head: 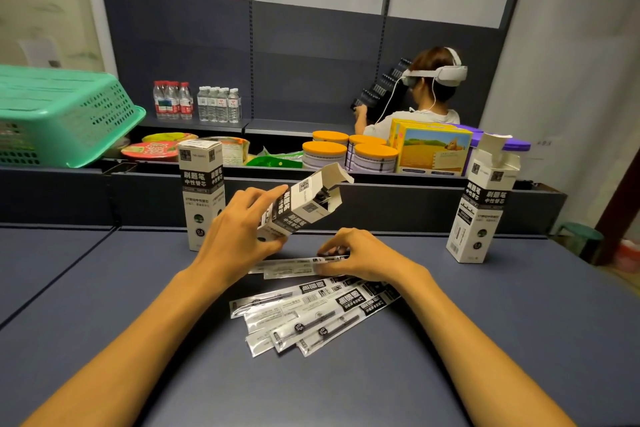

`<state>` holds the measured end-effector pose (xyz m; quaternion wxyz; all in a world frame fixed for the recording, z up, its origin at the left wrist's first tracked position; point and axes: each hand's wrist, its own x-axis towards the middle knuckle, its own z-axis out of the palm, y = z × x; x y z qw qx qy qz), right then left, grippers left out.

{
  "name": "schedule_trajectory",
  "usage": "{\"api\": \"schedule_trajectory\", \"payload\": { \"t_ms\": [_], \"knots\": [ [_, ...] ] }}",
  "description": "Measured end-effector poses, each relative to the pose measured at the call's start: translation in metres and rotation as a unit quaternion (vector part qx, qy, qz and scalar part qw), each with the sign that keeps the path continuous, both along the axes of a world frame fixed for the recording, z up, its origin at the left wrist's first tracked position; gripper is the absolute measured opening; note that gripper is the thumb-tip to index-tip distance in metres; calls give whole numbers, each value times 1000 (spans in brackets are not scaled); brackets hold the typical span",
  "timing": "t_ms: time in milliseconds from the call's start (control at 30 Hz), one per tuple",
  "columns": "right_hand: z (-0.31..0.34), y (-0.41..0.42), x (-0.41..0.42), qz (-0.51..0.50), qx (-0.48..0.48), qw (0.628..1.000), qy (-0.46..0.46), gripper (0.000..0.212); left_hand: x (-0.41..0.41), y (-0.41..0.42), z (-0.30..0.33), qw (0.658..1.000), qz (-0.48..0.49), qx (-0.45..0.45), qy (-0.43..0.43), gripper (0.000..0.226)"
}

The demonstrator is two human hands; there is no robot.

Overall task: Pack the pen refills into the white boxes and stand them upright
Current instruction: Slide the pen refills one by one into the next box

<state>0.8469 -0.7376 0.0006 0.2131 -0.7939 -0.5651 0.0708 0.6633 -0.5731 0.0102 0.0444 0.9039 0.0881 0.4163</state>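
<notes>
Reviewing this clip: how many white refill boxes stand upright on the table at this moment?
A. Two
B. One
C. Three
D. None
A. One closed box stands upright at the left and one box with its flap open stands upright at the right, while the third box is tilted in the left hand, not standing.

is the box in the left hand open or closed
Open. The box held tilted in the left hand has its top flap lifted, showing the dark inside. How full it is cannot be told.
</notes>
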Motion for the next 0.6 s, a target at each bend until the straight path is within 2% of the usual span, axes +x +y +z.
{"api": "schedule_trajectory", "payload": {
  "t_ms": [267, 433, 600],
  "knots": [
    [2, -1, -2, -7, -3, 1000, 21, 25, -1, -1, 1, 1000, -2, -4, -4, 82],
    [3, -1, -5, -2, -3, 999, 42, 33, -1, 0, 1, 1000, -4, -4, -4, 84],
    [2, 2, -9, -2, -6, 999, 46, 24, -1, 0, 0, 1000, -4, -4, -2, 84]
  ]
}}
